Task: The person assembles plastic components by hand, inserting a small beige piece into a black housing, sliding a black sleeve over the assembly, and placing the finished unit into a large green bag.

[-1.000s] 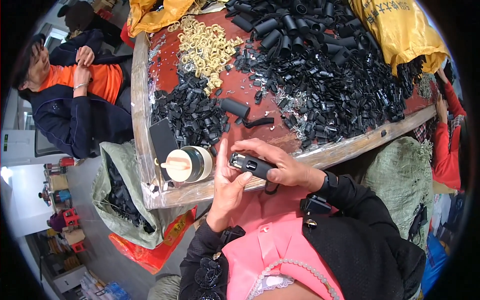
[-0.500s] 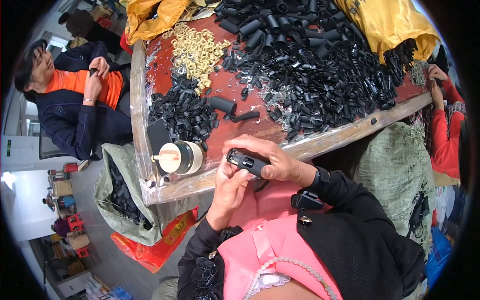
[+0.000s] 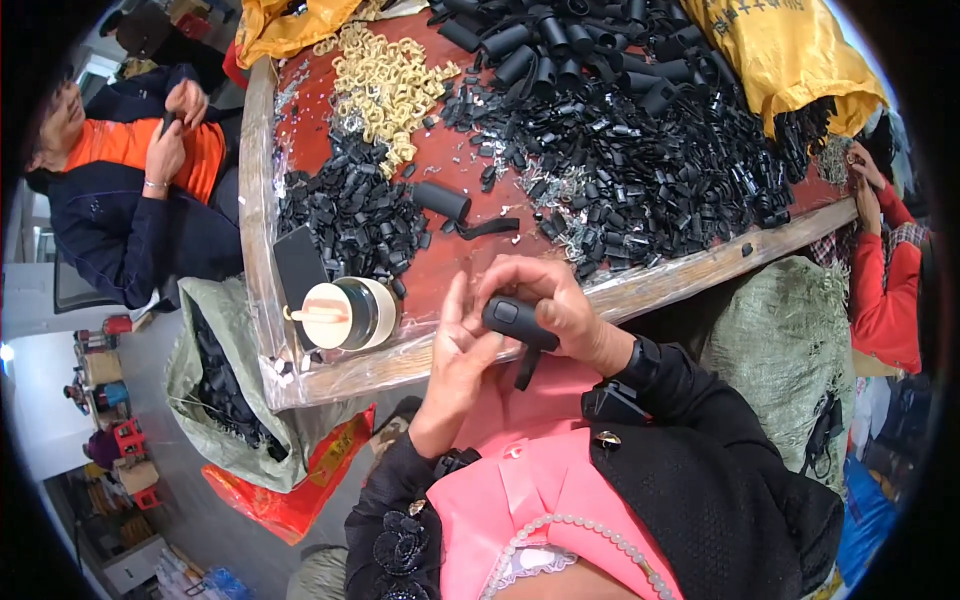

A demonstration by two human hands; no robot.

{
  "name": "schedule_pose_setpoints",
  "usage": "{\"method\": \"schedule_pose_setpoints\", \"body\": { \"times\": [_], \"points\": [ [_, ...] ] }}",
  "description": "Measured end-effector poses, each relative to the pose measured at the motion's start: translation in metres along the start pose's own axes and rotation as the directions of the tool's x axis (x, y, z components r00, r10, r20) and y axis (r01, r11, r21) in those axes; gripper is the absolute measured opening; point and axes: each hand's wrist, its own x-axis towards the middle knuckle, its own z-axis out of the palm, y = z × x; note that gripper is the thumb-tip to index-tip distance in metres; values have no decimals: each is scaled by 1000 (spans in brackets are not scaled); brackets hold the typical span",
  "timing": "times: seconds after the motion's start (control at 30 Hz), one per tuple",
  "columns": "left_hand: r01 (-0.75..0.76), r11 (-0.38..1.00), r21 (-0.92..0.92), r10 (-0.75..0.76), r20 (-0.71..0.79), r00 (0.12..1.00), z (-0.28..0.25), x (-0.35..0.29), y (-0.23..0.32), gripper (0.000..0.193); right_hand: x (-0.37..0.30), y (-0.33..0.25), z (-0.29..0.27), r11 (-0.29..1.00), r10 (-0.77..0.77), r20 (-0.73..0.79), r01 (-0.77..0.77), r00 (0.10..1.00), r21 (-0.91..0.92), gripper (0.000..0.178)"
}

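Note:
A black tube-shaped casing (image 3: 515,320), rounded, with a small rectangular patch on its upper face, is gripped by the curved fingers and thumb of my right hand (image 3: 562,305). From its lower end hangs a short black strap (image 3: 527,368). My left hand (image 3: 458,355) is beside the casing, palm turned toward it, fingers stretched upward and apart; its thumb reaches close under the casing, and whether it touches cannot be made out. Both hands are over my lap at the table's near edge. Beyond them on the red tabletop lie a loose black tube (image 3: 441,201) and a strap piece (image 3: 488,227).
A lidded cup (image 3: 350,314) and a dark flat panel (image 3: 299,262) stand at the wooden table corner. Cream rings (image 3: 385,85) and black parts (image 3: 650,180) are heaped beyond. Woven sacks (image 3: 770,350) flank me. One person (image 3: 120,190) sits left; another's red sleeve (image 3: 885,300) is at right.
The casing has been turned over: its slot and brassy end no longer show, and the strap now hangs below. My left fingers have straightened away from it. The view has shifted slightly.

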Motion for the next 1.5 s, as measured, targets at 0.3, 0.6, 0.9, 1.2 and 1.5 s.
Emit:
{"method": "schedule_pose_setpoints", "body": {
  "times": [0.3,0.6,0.9,1.2,1.5],
  "points": [
    [29,998,-63,-34,-74,997,-16,7,-6,53,0,-16,-14,979,200,70,-196,977,-61,72],
    [77,971,227,-96,73,993,-11,8,-12,38,-128,-151,-14,589,-355,-331,-66,875,-806,62],
    [130,944,303,-176,130,976,-6,17,-14,36,-306,-239,-31,-279,-638,-621,-889,455,-364,31],
    [180,946,269,-234,184,955,-15,15,-10,38,-164,-193,-43,-372,-606,-233,-530,761,-762,17],
    [251,834,491,-464,377,802,-32,14,25,44,-67,-129,-162,-581,-301,-344,-457,889,-673,21]
  ]
}}
